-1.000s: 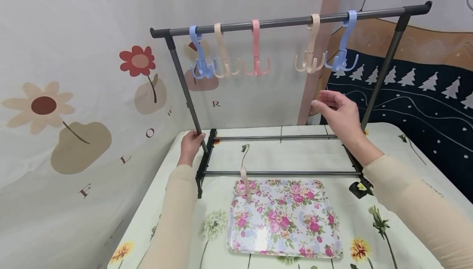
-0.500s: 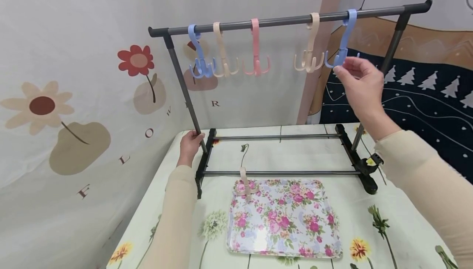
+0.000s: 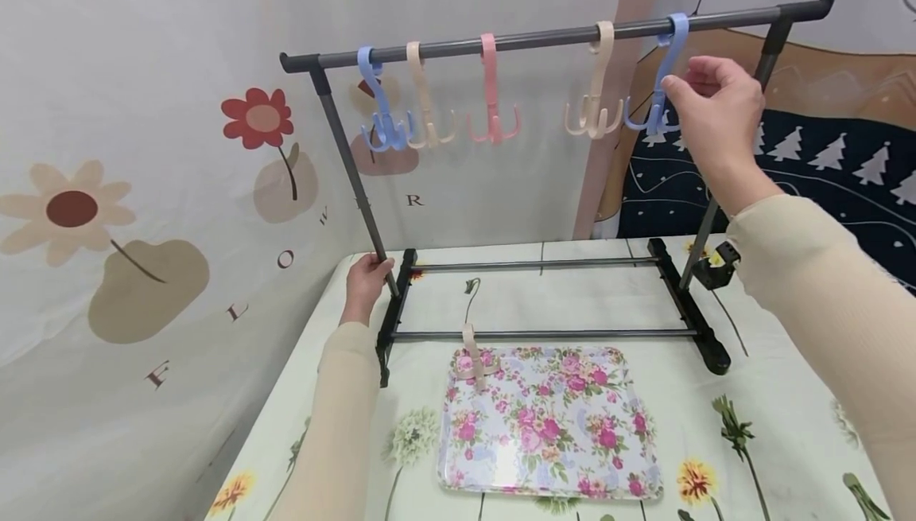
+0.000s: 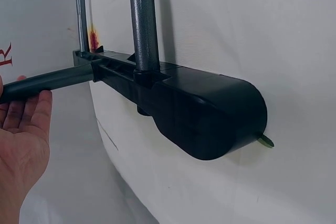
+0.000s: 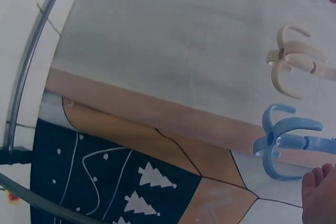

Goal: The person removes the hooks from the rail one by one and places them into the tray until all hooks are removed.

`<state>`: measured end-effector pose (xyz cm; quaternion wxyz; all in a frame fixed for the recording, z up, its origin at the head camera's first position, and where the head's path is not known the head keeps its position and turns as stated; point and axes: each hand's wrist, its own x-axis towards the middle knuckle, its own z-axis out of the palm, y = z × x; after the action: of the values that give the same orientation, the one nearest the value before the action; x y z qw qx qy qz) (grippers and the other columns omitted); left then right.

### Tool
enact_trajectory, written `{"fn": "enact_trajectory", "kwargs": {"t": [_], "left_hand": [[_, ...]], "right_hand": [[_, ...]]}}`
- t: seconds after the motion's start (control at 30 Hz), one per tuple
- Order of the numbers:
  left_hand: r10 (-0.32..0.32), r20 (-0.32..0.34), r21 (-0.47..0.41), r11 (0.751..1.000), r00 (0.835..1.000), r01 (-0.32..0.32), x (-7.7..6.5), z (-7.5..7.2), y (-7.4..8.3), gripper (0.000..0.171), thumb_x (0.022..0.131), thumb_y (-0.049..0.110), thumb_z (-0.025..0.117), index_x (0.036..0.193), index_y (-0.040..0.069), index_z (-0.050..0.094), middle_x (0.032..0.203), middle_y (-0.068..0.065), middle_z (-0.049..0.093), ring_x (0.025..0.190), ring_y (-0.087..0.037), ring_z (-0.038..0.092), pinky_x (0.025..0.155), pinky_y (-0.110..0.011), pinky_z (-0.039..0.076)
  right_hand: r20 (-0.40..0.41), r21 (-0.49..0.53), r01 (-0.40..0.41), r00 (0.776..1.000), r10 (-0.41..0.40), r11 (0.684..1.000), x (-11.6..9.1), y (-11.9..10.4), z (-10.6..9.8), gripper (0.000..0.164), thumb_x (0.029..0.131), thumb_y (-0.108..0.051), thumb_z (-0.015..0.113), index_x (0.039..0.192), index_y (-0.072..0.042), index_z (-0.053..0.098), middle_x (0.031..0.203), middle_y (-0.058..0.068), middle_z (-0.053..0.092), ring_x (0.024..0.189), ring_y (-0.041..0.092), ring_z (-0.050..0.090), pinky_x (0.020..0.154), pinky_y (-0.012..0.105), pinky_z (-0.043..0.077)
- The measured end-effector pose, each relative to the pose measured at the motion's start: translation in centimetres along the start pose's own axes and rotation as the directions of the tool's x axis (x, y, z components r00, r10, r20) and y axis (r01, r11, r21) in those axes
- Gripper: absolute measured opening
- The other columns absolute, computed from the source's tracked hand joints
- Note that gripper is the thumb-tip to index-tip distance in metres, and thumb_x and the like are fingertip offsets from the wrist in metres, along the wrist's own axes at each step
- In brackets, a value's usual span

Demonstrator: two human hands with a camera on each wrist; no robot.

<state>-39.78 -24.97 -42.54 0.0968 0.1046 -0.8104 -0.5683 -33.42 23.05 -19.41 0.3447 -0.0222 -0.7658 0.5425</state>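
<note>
A grey metal rack with a top bar [image 3: 544, 39] stands on the table. My left hand [image 3: 366, 289] grips its left post [image 3: 351, 163] low down, near the black foot [image 4: 210, 114]; the left wrist view shows the fingers under the tube. My right hand [image 3: 723, 123] is raised beside the right-hand blue four-prong hook [image 3: 667, 68], its thumb tip at the stem and its bent fingers apart to the right. Along the bar also hang another blue hook [image 3: 382, 115], two beige hooks [image 3: 424, 99] and a pink hook [image 3: 490, 91].
In front of the rack lies a floral tray [image 3: 551, 433], with one more beige hook [image 3: 474, 362] on its back left corner. Two lower rails [image 3: 558, 335] join the rack's black feet. Patterned cloth walls [image 3: 143, 44] stand close behind and to the left.
My right hand has risen and moved right, first to the right blue hook's prongs, then up beside its stem. The left hand keeps its grip on the post.
</note>
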Motion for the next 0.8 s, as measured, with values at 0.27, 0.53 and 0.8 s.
{"fn": "enact_trajectory", "kwargs": {"t": [0.27, 0.53, 0.8], "left_hand": [[0.010, 0.014, 0.028, 1.000, 1.000, -0.010, -0.1, -0.2, -0.1, 0.034, 0.100, 0.028, 0.060, 0.120, 0.001, 0.059, 0.122, -0.018, 0.063, 0.118, -0.033, 0.058, 0.105, -0.046, 0.043], [0.005, 0.018, 0.028, 1.000, 1.000, -0.006, -0.1, -0.1, -0.2, 0.035, 0.100, 0.029, 0.060, 0.121, 0.001, 0.059, 0.123, -0.018, 0.063, 0.119, -0.033, 0.058, 0.105, -0.046, 0.043], [0.007, 0.007, 0.015, 1.000, 1.000, -0.007, -0.2, 0.0, -0.1, 0.033, 0.100, 0.027, 0.061, 0.120, 0.001, 0.060, 0.121, -0.017, 0.063, 0.118, -0.032, 0.058, 0.104, -0.045, 0.044]], "right_hand": [[-0.023, -0.087, 0.000, 1.000, -0.002, 0.996, 1.5, -0.3, 0.2, 0.045, 0.094, -0.039, 0.067, 0.134, -0.020, 0.061, 0.124, -0.005, 0.060, 0.109, 0.002, 0.051, 0.102, 0.021, 0.038], [0.013, -0.100, -0.046, 0.999, 0.047, 0.994, 2.2, 0.3, 0.5, 0.049, 0.093, -0.042, 0.067, 0.136, -0.019, 0.060, 0.118, -0.008, 0.059, 0.109, 0.004, 0.052, 0.105, 0.024, 0.039], [0.000, -0.148, -0.055, 0.998, 0.055, 0.987, 2.0, 0.4, 1.9, 0.050, 0.093, -0.043, 0.067, 0.133, -0.015, 0.060, 0.107, -0.011, 0.055, 0.099, 0.001, 0.049, 0.099, 0.024, 0.043]]}}
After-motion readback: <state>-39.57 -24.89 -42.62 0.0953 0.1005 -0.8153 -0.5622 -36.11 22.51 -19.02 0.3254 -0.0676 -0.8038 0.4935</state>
